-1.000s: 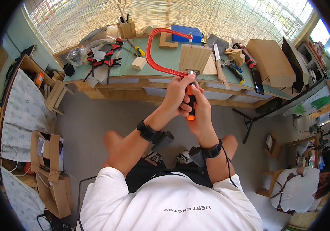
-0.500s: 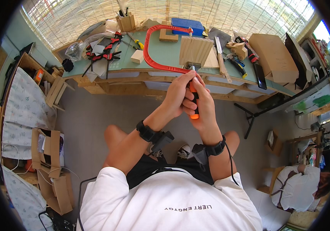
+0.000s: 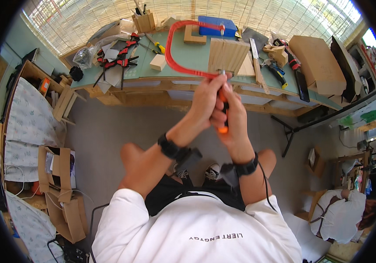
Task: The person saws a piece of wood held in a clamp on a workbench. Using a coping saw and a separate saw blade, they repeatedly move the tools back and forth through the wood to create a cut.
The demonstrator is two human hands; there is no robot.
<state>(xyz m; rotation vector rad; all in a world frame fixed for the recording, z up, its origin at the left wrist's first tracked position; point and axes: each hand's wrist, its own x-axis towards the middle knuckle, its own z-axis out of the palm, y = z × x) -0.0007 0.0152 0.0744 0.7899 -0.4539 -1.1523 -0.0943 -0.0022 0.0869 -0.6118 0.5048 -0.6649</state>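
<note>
In the head view we see the saw [image 3: 188, 70] at the near edge of the table [image 3: 146, 68], its handle pointing back toward the body. Both hands close around that handle: the left hand [image 3: 205, 98] wraps it from the left, and the right hand [image 3: 235, 111] from the right, the two touching. The frame reaches forward beyond the hands, curving out left of an upright board [image 3: 227, 55] by the near edge, and its far end stands past the board's top. We cannot tell how deep the blade sits in the wood.

On the green tabletop we find a block [image 3: 158, 62] left of the saw, then red-and-black clamps [image 3: 128, 62] toward the left end. A blue box [image 3: 216, 25] lies near the far edge, a carton [image 3: 315, 61] toward the right end, and a phone [image 3: 303, 90] by the near edge on the right. A blind [image 3: 109, 17] hangs behind the table; the floor [image 3: 131, 122] is grey. To the lower right we see another person [image 3: 339, 217] in white, bent forward.

The saw has a deep red bow, slightly blurred, and a black handle with an orange butt. Its thin blade is hard for us to make out.
</note>
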